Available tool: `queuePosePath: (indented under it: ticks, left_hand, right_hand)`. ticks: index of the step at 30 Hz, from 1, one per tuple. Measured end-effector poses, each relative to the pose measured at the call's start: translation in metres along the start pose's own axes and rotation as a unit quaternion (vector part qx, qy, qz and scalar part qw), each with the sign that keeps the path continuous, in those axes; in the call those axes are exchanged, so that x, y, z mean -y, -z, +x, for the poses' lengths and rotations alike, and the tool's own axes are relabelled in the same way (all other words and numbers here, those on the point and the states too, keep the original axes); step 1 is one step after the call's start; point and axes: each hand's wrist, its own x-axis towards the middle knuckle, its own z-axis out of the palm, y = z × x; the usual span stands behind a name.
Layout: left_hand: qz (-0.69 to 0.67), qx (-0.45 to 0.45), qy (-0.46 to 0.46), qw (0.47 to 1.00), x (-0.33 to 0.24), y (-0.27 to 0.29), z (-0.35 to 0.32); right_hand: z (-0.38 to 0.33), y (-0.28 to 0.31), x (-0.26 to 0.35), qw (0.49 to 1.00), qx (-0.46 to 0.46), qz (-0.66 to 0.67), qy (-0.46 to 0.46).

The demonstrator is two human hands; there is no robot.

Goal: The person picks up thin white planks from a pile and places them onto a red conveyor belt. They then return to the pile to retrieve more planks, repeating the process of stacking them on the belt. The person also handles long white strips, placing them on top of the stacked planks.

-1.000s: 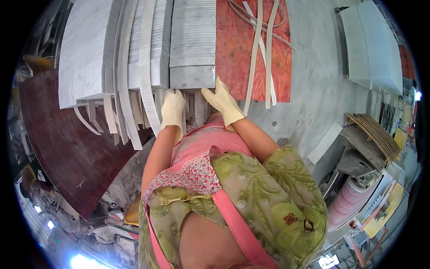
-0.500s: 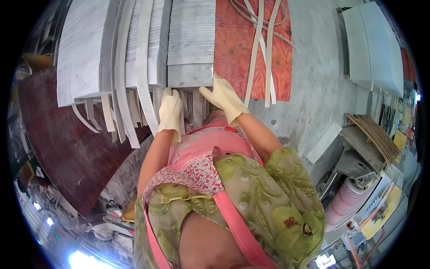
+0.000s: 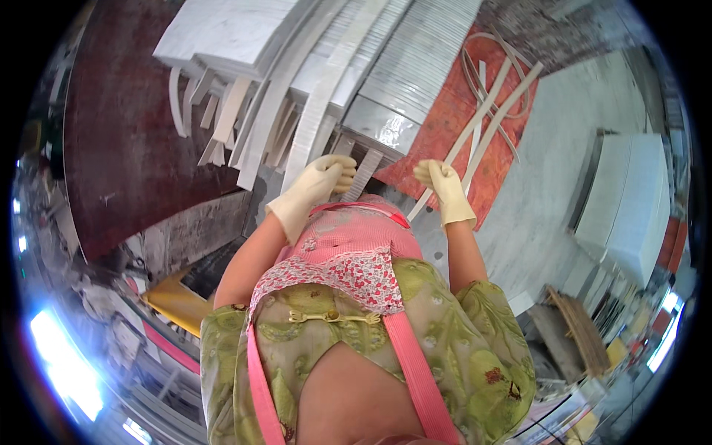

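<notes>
Gloved hands (image 3: 317,180) drawn back, half-curled and empty, grey-white slabs (image 3: 426,63) thin, closely stacked, glossy-fronted

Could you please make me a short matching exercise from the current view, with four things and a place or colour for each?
Column 1
1. Left gloved hand
2. Right gloved hand
3. Ribbed apron
4. Large dark panel

Column 2
A. Pink, with a small-flowered trim
B. Maroon, on the left side of the picture
C. Seen over the lower edge of the orange-red sheet
D. Close to the pale strips below the stacked grey-white slabs

Pairs: 1-D, 2-C, 3-A, 4-B
</notes>
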Motion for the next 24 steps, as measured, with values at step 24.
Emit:
queuePosePath:
  ticks: [24]
  left_hand:
    - [-0.385, -0.821, -0.204, 0.368, 0.367, 0.287, -0.563]
  right_hand:
    - [0.028, -0.098, -0.088, 0.606, 0.361, -0.690, 0.162]
